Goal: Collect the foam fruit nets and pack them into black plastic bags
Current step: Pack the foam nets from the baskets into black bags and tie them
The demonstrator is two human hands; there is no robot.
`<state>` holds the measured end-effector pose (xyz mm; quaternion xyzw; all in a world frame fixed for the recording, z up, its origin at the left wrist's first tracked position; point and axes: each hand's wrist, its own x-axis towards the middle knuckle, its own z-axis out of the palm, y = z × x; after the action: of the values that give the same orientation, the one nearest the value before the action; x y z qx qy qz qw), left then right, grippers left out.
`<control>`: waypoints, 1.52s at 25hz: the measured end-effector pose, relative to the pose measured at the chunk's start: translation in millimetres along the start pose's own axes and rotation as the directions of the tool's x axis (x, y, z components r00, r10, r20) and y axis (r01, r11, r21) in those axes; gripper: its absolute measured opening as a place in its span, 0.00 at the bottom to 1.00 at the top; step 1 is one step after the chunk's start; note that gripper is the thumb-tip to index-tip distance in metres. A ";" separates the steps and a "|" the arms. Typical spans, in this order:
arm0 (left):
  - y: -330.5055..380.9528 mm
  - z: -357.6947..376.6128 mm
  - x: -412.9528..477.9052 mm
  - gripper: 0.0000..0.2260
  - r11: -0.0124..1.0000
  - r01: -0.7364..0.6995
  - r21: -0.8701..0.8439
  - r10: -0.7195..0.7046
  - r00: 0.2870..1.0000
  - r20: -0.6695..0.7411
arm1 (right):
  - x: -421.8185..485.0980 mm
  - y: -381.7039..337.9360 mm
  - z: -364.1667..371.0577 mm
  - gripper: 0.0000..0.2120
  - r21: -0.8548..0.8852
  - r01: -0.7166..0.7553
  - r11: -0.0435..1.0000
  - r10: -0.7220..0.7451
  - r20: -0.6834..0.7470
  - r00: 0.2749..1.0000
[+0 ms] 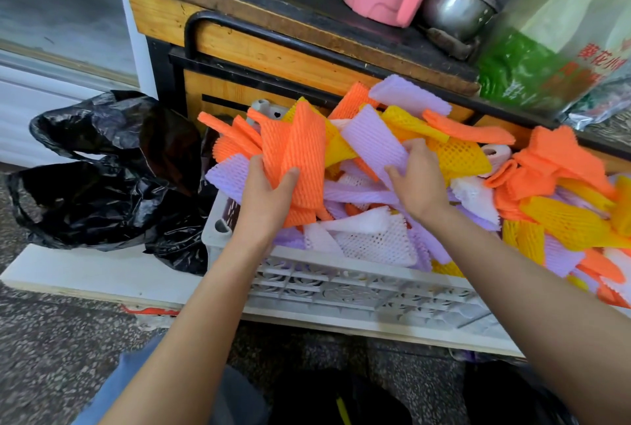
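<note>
Head view, left grip (264, 195) clamps orange nets (300, 154), right grip (418, 182) purple net (374, 143), bag (102, 168) nearby

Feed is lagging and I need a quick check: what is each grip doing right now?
Left grip: closed, holding a bunch of orange nets.
Right grip: closed, holding a purple net.

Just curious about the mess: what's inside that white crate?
Foam nets, orange, purple, yellow and white, heaped past the rim of the crate. Anything beneath them, and the crate's floor, is covered.
</note>
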<state>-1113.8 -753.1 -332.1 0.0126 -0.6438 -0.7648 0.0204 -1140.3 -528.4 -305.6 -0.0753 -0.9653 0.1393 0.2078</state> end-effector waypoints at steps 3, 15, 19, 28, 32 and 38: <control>2.5 6.9 -5.8 0.09 0.982 -0.139 0.131 0.144 0.989 -0.029 | -25.8 -34.4 2.0 0.17 0.229 0.142 0.963 -0.125 -0.091 0.988; 2.4 15.1 -2.9 0.13 0.989 -0.149 0.025 0.150 0.989 -0.019 | -49.8 -47.3 -33.0 0.11 0.427 0.306 0.851 -0.415 0.190 0.890; 2.6 18.2 2.7 0.12 0.983 -0.173 0.064 0.177 0.983 -0.047 | 9.9 0.4 -45.0 0.23 -0.023 0.223 0.974 -0.224 -0.051 0.973; -5.6 26.9 5.6 0.13 0.973 -0.187 0.133 0.191 0.981 -0.021 | 56.8 36.0 -37.2 0.28 -0.324 -0.078 0.943 0.099 0.050 0.994; -10.6 30.6 4.5 0.14 0.970 -0.189 0.153 0.195 0.980 -0.028 | 41.3 28.5 -50.4 0.20 -0.329 -0.006 0.944 0.000 -0.019 1.000; -19.5 45.8 -5.4 0.14 0.956 -0.216 0.199 0.225 0.974 -0.024 | 5.8 11.5 -85.7 0.19 -0.179 0.051 0.983 -0.062 -0.053 0.997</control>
<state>-1110.8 -704.4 -343.5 -0.0395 -0.7123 -0.6905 0.1195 -1108.4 -495.9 -231.9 -0.0701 -0.9691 0.0446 0.2324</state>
